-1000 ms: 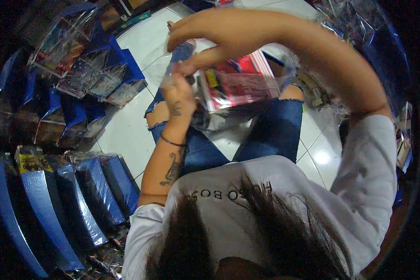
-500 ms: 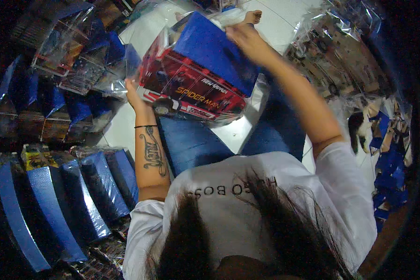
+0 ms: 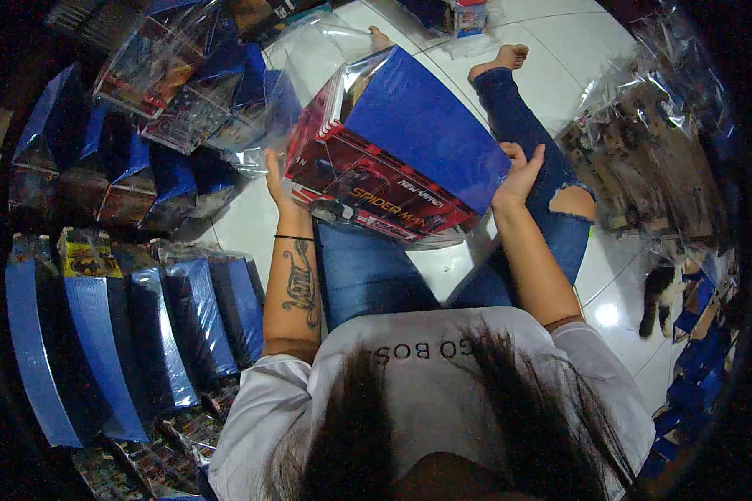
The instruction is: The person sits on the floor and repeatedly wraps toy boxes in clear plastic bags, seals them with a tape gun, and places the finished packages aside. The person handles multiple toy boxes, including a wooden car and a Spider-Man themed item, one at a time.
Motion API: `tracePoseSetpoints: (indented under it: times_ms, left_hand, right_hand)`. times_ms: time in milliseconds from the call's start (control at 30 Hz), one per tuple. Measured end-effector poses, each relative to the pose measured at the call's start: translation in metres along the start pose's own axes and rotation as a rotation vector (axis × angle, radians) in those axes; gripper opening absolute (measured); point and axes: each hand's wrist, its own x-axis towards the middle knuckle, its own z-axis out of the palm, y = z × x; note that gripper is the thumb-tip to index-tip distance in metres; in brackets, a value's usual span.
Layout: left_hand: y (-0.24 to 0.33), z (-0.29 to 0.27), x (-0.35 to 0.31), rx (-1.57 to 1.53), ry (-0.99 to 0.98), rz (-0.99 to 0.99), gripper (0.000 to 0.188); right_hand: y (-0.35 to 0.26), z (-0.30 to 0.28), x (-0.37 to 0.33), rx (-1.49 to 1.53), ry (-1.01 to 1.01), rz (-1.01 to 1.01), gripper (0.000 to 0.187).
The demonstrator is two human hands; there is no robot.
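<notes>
A large boxed toy, with blue top and red printed sides under clear plastic film, is held tilted above my lap. My left hand grips its left end, thumb upright along the side and the other fingers hidden behind or beneath it. At the right end, my right hand clasps the box's edge with bent fingers. Loose clear film spreads out beyond the box's far left corner.
Rows of blue-sided boxes in plastic stand on my left, with more wrapped boxes behind. To the right lies a plastic-wrapped stack, beside a pile of blue and brown pieces. My legs spread across white floor tiles.
My right hand has come down from the box's far side to its right end. The box has shifted right, and my right leg now shows stretched outward.
</notes>
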Motion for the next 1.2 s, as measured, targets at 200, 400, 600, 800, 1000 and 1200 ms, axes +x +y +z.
tracePoseSetpoints:
  times_ms: [200, 400, 600, 800, 1000, 1200]
  left_hand:
    - [-0.003, 0.002, -0.003, -0.023, -0.059, 0.027, 0.059]
    - [-0.009, -0.012, 0.005, -0.060, -0.067, 0.033, 0.056]
    - [-0.005, -0.008, -0.003, -0.082, -0.039, -0.084, 0.054]
    - [0.009, 0.022, -0.017, 0.094, -0.104, 0.022, 0.064]
    - [0.010, 0.068, -0.048, 0.387, -0.145, 0.191, 0.064]
    - [0.014, 0.108, -0.105, 0.535, -0.150, 0.440, 0.059]
  right_hand:
    - [0.000, 0.003, 0.000, 0.014, -0.090, -0.061, 0.059]
    - [-0.006, 0.005, 0.002, -0.076, -0.183, -0.098, 0.060]
    - [0.000, -0.025, 0.010, -1.051, 0.312, -0.477, 0.071]
    - [-0.039, -0.025, 0.006, -1.036, 0.062, -0.585, 0.047]
    - [-0.126, 0.088, -0.043, -0.957, -1.004, -0.690, 0.053]
    - [-0.230, 0.174, -0.113, -1.260, -0.625, -0.731, 0.019]
